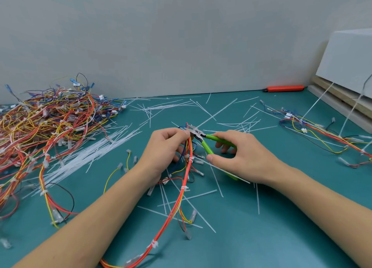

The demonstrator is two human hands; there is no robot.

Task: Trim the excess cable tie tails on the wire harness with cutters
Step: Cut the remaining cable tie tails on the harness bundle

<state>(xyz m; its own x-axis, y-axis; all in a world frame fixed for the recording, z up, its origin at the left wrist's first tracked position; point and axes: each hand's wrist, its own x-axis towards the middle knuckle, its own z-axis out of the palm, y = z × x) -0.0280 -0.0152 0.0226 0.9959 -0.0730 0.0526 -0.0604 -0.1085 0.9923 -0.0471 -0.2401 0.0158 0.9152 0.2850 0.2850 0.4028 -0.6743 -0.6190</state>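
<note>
Head view, frame centre: left hand (167,147) pinches the wire harness (186,179) upright off the tabletop (281,217); right hand (241,155) grips green cutters (203,140), blades parted at a tie near the fingertips (tail itself unclear). Mid-trim; next, squeeze flush without nicking wires.

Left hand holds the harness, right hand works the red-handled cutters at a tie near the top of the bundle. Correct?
Not quite: the cutters have green handles, not red, as the head view shows. The rest stands: left hand holds the harness, right hand works the cutters.
</note>
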